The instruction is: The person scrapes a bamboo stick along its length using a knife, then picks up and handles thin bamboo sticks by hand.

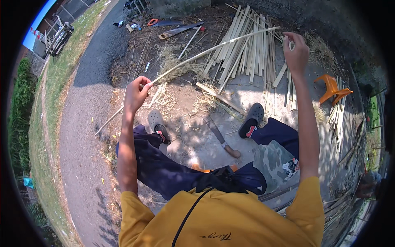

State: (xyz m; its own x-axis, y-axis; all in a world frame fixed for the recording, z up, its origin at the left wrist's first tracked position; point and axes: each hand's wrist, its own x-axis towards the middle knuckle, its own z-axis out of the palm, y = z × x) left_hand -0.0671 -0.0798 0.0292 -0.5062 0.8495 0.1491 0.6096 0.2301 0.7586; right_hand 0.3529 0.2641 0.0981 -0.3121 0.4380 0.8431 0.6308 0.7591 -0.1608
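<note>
A long, pale bamboo strip [214, 47] runs slantwise across the view, bowing slightly. My left hand [137, 94] pinches it between thumb and fingers, with its tail slanting down to the lower left. Just off the strip's far right end is my right hand [296, 52], raised, its fingers curved and a gap showing between thumb and forefinger. On the ground between my feet lies a large knife [217, 136] with a wooden handle. Beyond it spreads a pile of flat bamboo strips [251, 49].
Two handsaws, one wooden-handled [177, 32] and one orange-handled [163, 23], lie at the back. Curly shavings [170, 61] litter the ground. An orange plastic stool [329, 88] leans at the right beside more strips [338, 119]. A camouflage cloth [271, 162] covers my right thigh. Paved road [82, 111] runs along the left.
</note>
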